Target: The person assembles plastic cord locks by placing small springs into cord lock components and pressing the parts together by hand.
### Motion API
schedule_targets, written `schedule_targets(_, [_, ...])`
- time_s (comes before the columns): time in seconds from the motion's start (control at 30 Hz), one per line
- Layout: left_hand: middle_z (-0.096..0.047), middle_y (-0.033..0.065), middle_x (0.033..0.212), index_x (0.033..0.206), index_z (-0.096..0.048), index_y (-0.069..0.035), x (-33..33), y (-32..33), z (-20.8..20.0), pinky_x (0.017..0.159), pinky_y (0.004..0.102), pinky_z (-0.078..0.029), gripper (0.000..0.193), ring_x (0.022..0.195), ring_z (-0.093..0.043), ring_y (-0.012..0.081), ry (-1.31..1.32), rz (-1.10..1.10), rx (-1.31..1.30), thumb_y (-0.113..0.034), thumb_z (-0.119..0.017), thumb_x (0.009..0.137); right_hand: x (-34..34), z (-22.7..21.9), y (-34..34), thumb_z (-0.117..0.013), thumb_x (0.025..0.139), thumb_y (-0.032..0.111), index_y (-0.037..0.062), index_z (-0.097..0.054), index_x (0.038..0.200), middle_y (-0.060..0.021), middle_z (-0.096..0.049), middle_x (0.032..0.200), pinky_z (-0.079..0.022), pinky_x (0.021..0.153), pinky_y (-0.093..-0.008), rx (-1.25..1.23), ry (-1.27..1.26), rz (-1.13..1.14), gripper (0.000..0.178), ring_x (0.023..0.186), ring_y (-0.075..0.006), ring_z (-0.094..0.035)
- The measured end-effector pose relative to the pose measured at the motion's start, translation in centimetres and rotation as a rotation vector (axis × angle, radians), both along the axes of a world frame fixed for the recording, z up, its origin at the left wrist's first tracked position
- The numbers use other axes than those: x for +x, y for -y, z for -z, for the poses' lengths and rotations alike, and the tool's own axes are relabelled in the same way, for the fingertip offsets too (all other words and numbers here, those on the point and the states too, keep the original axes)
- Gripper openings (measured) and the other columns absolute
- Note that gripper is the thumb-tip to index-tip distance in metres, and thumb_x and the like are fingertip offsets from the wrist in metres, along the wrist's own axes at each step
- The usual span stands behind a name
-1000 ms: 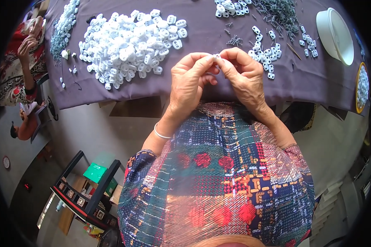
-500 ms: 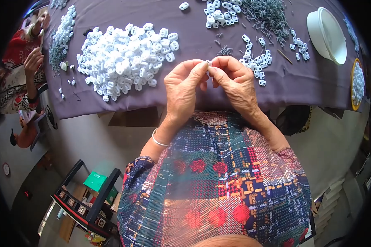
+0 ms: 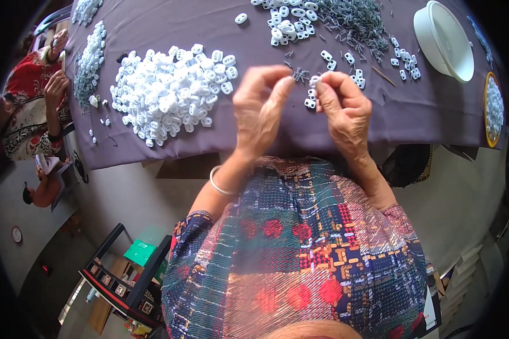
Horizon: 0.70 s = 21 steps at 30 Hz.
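My left hand (image 3: 264, 107) is raised over the purple tablecloth (image 3: 169, 22), thumb and forefinger pinched near a few thin grey pins (image 3: 300, 73); whether it grips one I cannot tell. Just to its right, my right hand (image 3: 345, 110) pinches a small white plastic piece (image 3: 314, 81) between thumb and forefinger. The two hands are a short gap apart. A big heap of white plastic pieces (image 3: 169, 93) lies left of my left hand. More loose white pieces (image 3: 353, 70) lie beyond my right hand.
A pile of grey pins (image 3: 350, 17) and white pieces (image 3: 291, 20) sits at the far middle. A white bowl (image 3: 444, 39) stands far right, a yellow-rimmed dish (image 3: 494, 110) at the right edge. Another person (image 3: 34, 107) sits at the table's left end. A dark stool (image 3: 124, 277) stands below left.
My hands, joined together on a small piece before, have come apart a little. The view has shifted, so the table sits lower and closer in the picture.
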<state>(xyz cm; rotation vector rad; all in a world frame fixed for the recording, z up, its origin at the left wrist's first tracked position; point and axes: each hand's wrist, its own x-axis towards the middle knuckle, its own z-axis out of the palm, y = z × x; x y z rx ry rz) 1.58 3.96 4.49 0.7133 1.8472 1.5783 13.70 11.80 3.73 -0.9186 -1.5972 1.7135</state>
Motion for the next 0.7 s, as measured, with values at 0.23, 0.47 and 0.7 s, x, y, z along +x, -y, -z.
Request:
schedule_targets(0.23, [-0.056,0.0058,0.080,0.080,-0.063,-0.008,-3.7,-2.4,3.1,0.068,0.0354,-0.043,0.016,0.079,-0.050,0.0252,-0.989,0.189,-0.103,-0.012,-0.073,0.068,1.9,0.1,-2.3,-0.062,0.086,0.008,0.0005,-0.061,0.091,0.0047,-0.058,0.076,-0.041,0.060,-0.0162,0.030,0.025,0.082,0.009,0.067,-0.0011,-0.050])
schedule_targets(0.47, [-0.058,0.0060,0.079,0.078,-0.066,-0.005,-2.7,0.5,2.7,0.068,0.0322,-0.044,0.011,0.075,-0.054,0.0216,-0.723,0.130,-0.082,-0.008,-0.071,0.070,2.4,0.7,-1.7,-0.062,0.085,0.008,0.0008,-0.061,0.090,0.0043,-0.058,0.077,-0.042,0.060,-0.0166,0.022,0.025,0.081,0.008,0.068,-0.0015,-0.050])
schedule_targets(0.7, [-0.059,0.0043,0.082,0.081,-0.066,-0.003,-2.4,2.0,3.2,0.067,0.0270,-0.045,0.015,0.074,-0.054,0.0152,-0.894,0.110,-0.070,-0.002,-0.073,0.068,1.7,0.5,-0.4,-0.061,0.086,0.006,0.0001,-0.060,0.093,0.0043,-0.056,0.076,-0.040,0.059,-0.0151,0.090,0.075,-0.041,0.009,0.066,-0.0012,-0.048])
